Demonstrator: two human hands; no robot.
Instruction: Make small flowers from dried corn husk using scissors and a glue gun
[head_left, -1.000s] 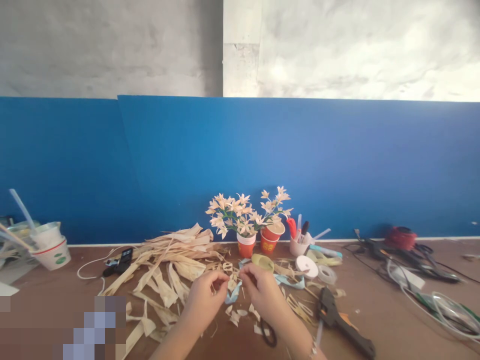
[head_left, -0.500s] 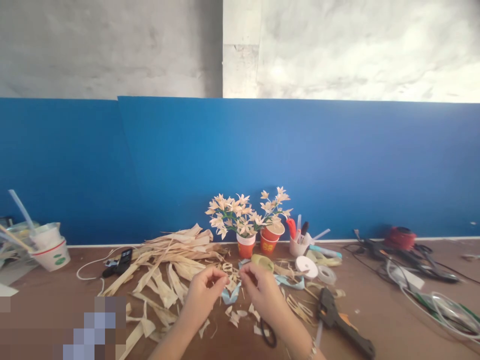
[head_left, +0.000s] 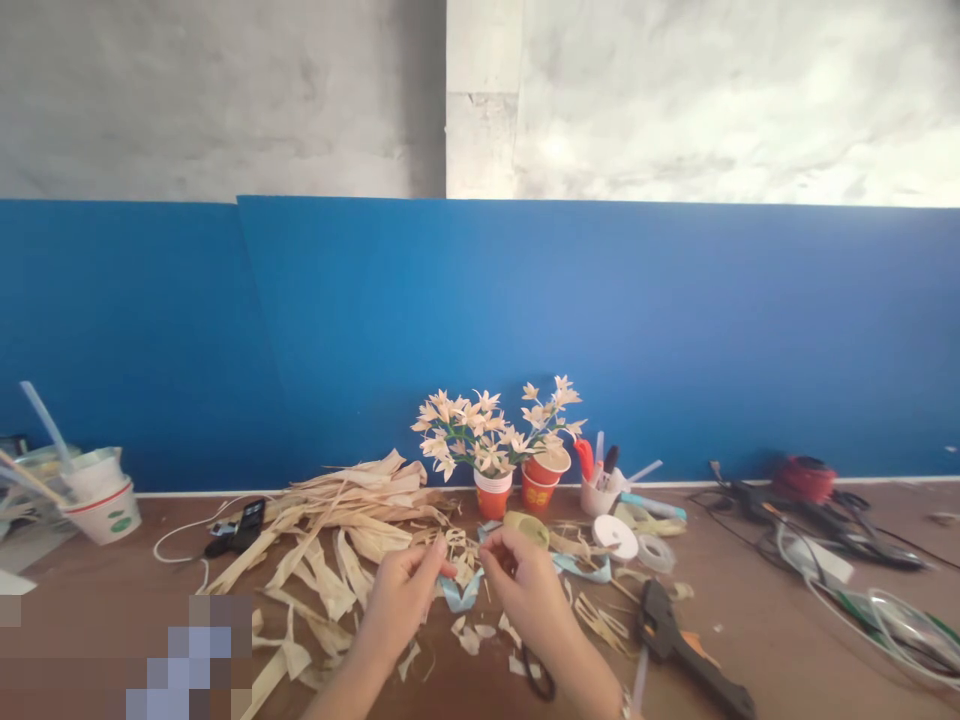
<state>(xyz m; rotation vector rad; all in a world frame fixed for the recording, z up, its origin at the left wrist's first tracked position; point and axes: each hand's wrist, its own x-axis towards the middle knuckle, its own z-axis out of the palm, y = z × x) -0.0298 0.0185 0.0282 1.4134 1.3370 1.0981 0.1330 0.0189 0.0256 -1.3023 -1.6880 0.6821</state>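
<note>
A pale blue strip [head_left: 463, 597] lies bent on the counter [head_left: 780, 645], between my two hands. My left hand [head_left: 399, 592] has thumb and fingers drawn close at its near end, but I can't tell whether they pinch something thin. My right hand [head_left: 526, 583] is curled, fingertips toward the left; what it grips, if anything, I can't make out. Cream scraps [head_left: 470, 637] lie just below, dry husks [head_left: 360, 510] spread to the left, and a black glue gun [head_left: 686, 645] sits to the right.
</note>
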